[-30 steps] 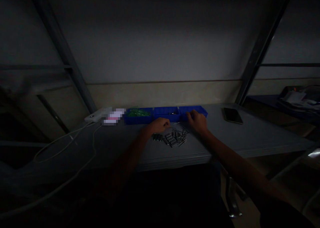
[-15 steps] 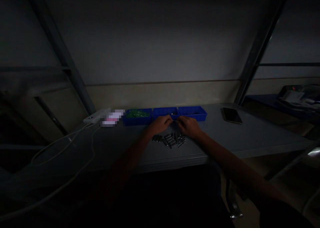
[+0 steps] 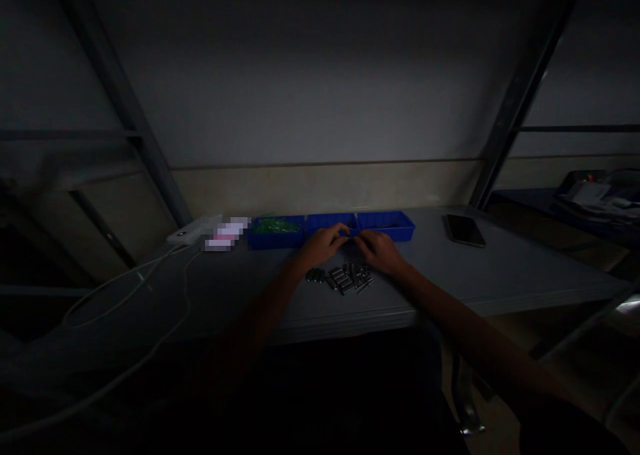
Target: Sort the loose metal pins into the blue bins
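Metal pins [image 3: 343,280] near side of fingers, long axes mixed. Right hand [image 3: 381,250] nearer right end, left hand [image 3: 323,245] opposite. Fingers curled, tips close; pinch unclear.

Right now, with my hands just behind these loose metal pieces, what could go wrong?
Your right hand or left hand might knock the metal pieces, and the rounded ones could roll toward the front edge of the table. The dim light may make small parts easy to miss. The white cable trailing off to the left could get snagged.
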Demonstrator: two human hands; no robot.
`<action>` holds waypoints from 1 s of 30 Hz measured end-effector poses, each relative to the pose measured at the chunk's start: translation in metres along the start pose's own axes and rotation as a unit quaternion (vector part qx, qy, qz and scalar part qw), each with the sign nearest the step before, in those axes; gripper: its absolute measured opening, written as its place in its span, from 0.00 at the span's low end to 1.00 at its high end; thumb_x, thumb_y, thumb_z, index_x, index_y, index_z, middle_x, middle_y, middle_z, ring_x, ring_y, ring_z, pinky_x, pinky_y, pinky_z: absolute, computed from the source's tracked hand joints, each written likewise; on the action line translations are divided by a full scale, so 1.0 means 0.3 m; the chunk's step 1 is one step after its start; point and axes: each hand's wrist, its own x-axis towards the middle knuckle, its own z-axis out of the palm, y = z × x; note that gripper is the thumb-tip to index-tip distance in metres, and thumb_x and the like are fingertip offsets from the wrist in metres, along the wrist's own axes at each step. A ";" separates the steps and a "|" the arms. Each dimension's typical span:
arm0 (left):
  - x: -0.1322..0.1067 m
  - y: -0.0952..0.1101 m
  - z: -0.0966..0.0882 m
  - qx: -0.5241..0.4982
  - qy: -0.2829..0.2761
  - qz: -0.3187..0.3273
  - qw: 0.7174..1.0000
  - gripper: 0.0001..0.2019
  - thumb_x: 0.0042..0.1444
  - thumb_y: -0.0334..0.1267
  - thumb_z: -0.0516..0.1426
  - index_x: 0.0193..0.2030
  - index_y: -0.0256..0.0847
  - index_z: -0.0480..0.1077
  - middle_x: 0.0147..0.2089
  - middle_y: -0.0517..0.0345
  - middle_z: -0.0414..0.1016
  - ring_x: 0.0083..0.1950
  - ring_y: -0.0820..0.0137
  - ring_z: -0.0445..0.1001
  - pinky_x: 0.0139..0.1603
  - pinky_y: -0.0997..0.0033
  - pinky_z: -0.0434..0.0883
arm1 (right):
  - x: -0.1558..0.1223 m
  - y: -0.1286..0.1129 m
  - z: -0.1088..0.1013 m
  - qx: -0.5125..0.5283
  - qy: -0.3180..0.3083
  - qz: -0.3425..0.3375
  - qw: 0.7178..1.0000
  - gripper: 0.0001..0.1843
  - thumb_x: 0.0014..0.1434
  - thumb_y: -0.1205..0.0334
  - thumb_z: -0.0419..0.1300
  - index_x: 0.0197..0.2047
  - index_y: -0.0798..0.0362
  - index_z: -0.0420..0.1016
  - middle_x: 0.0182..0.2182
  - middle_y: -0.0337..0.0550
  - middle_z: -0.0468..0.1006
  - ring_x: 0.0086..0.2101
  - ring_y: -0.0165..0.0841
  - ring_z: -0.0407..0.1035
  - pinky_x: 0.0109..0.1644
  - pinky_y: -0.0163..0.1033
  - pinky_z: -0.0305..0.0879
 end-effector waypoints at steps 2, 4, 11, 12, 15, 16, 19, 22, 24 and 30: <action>0.001 -0.002 0.003 -0.007 0.011 0.004 1.000 0.09 0.57 0.38 0.51 0.44 0.41 0.66 0.32 0.61 0.73 0.32 0.72 0.71 0.36 0.75 0.66 | 0.000 0.000 0.001 0.003 0.013 -0.003 1.000 0.14 0.63 0.61 0.46 0.33 0.55 0.70 0.29 0.44 0.75 0.29 0.30 0.66 0.35 0.33 0.56; 0.001 0.000 0.003 -0.005 0.015 0.009 1.000 0.08 0.58 0.37 0.50 0.41 0.41 0.66 0.33 0.60 0.73 0.34 0.71 0.71 0.37 0.74 0.66 | 0.000 -0.001 0.003 0.009 0.023 -0.009 1.000 0.14 0.63 0.61 0.46 0.32 0.55 0.70 0.29 0.44 0.75 0.28 0.30 0.66 0.34 0.33 0.56; -0.007 0.006 0.008 0.023 -0.034 -0.008 0.999 0.08 0.58 0.38 0.50 0.41 0.40 0.67 0.32 0.59 0.74 0.34 0.72 0.71 0.35 0.75 0.66 | -0.002 0.014 0.001 -0.040 0.038 0.032 0.998 0.14 0.60 0.58 0.49 0.29 0.54 0.71 0.27 0.44 0.76 0.27 0.30 0.67 0.31 0.34 0.53; -0.007 0.003 0.012 0.032 -0.051 -0.015 0.998 0.09 0.57 0.38 0.51 0.41 0.40 0.68 0.31 0.59 0.74 0.33 0.72 0.71 0.34 0.75 0.65 | -0.001 0.027 -0.003 -0.055 0.050 0.064 0.995 0.15 0.60 0.58 0.49 0.29 0.54 0.71 0.27 0.44 0.76 0.26 0.31 0.67 0.31 0.34 0.52; -0.006 -0.008 0.027 0.064 -0.090 -0.024 0.994 0.09 0.54 0.37 0.54 0.42 0.38 0.70 0.31 0.58 0.75 0.32 0.72 0.72 0.33 0.76 0.65 | 0.005 0.088 -0.023 -0.078 0.111 0.199 0.971 0.18 0.60 0.54 0.47 0.30 0.55 0.73 0.26 0.46 0.76 0.26 0.32 0.67 0.30 0.35 0.52; -0.006 -0.009 0.032 0.072 -0.097 -0.023 0.992 0.10 0.53 0.36 0.55 0.42 0.38 0.70 0.32 0.58 0.75 0.32 0.72 0.72 0.33 0.77 0.65 | 0.006 0.111 -0.029 -0.074 0.130 0.239 0.959 0.19 0.60 0.52 0.47 0.32 0.55 0.73 0.26 0.46 0.76 0.26 0.33 0.67 0.29 0.35 0.52; -0.005 -0.004 0.043 0.083 -0.105 -0.021 0.991 0.10 0.52 0.35 0.56 0.41 0.39 0.72 0.35 0.57 0.77 0.34 0.72 0.73 0.34 0.77 0.66 | 0.008 0.166 -0.037 -0.042 0.156 0.304 0.939 0.22 0.59 0.47 0.47 0.34 0.56 0.73 0.27 0.46 0.76 0.27 0.33 0.67 0.29 0.35 0.54; -0.005 0.010 0.042 0.079 -0.095 -0.017 0.992 0.10 0.53 0.35 0.54 0.40 0.39 0.73 0.37 0.56 0.78 0.36 0.72 0.74 0.36 0.77 0.66 | 0.007 0.169 -0.026 -0.008 0.151 0.292 0.944 0.22 0.58 0.45 0.48 0.37 0.56 0.72 0.26 0.45 0.75 0.26 0.33 0.67 0.29 0.35 0.55; -0.007 0.016 0.039 0.077 -0.087 -0.018 0.993 0.10 0.54 0.36 0.54 0.40 0.39 0.73 0.38 0.56 0.78 0.36 0.71 0.74 0.36 0.77 0.67 | 0.007 0.143 -0.013 0.008 0.132 0.260 0.957 0.20 0.58 0.47 0.49 0.39 0.55 0.71 0.25 0.43 0.75 0.26 0.32 0.67 0.30 0.34 0.55; -0.007 0.015 0.042 0.098 -0.104 0.003 0.990 0.10 0.51 0.38 0.56 0.39 0.39 0.74 0.37 0.55 0.78 0.36 0.71 0.74 0.37 0.76 0.67 | 0.006 0.051 0.007 0.000 0.026 0.131 0.991 0.15 0.60 0.53 0.48 0.35 0.53 0.72 0.26 0.42 0.76 0.26 0.31 0.67 0.30 0.33 0.53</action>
